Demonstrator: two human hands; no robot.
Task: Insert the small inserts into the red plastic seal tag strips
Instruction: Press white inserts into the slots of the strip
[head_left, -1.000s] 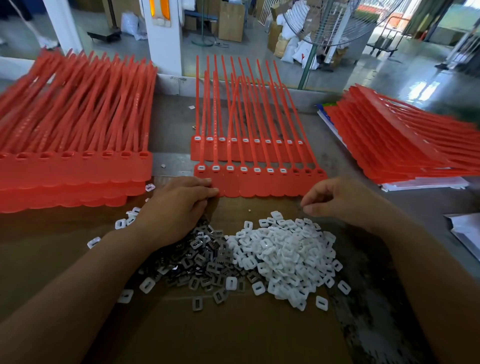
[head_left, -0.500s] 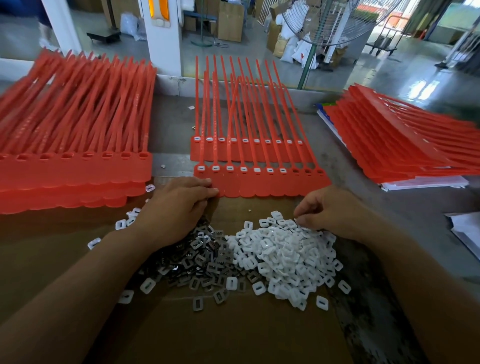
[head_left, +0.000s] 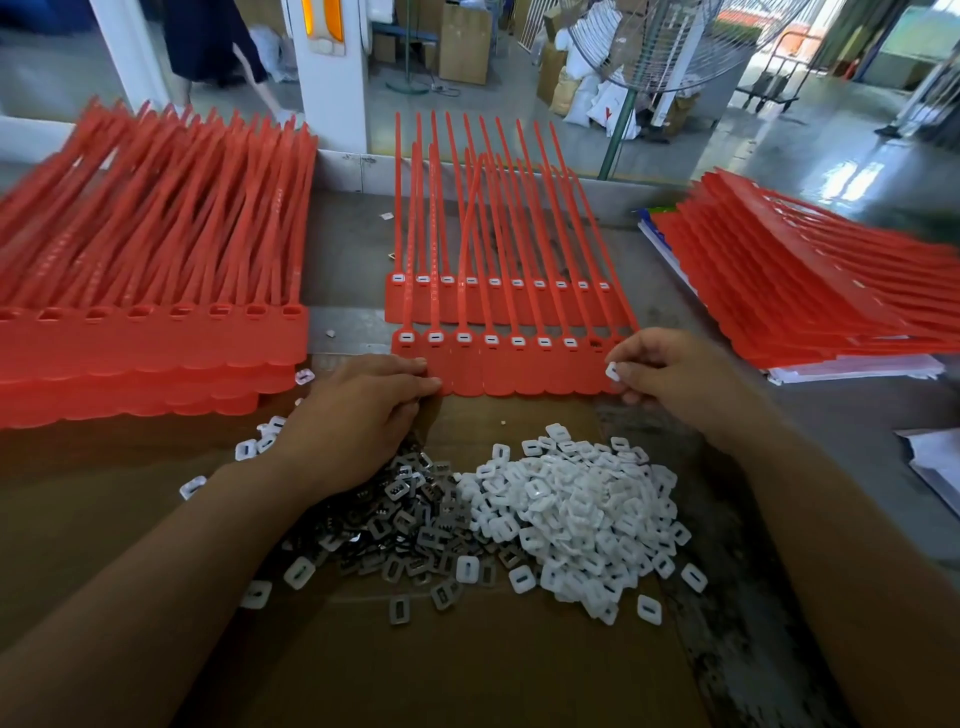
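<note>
Two joined rows of red seal tag strips (head_left: 511, 369) lie in the middle, straps pointing away. Most sockets in the near row hold white inserts; one socket near the right end shows dark. My right hand (head_left: 670, 379) pinches one white insert (head_left: 612, 372) at the right end of that row. My left hand (head_left: 358, 415) rests on the row's left end, fingers straight on the red tags. A heap of white inserts (head_left: 576, 509) and a heap of grey metal inserts (head_left: 410, 525) lie on brown cardboard (head_left: 467, 665) in front of me.
A thick stack of red strips (head_left: 150, 291) fills the left side. Another stack (head_left: 810, 291) lies on papers at the right. Loose inserts are scattered around the heaps. A white sheet (head_left: 935, 467) sits at the right edge. A fan stands beyond the table.
My right hand dipped into the white heap, then rose to the right end of the near row with one white insert pinched. My left hand stayed on the row's left end.
</note>
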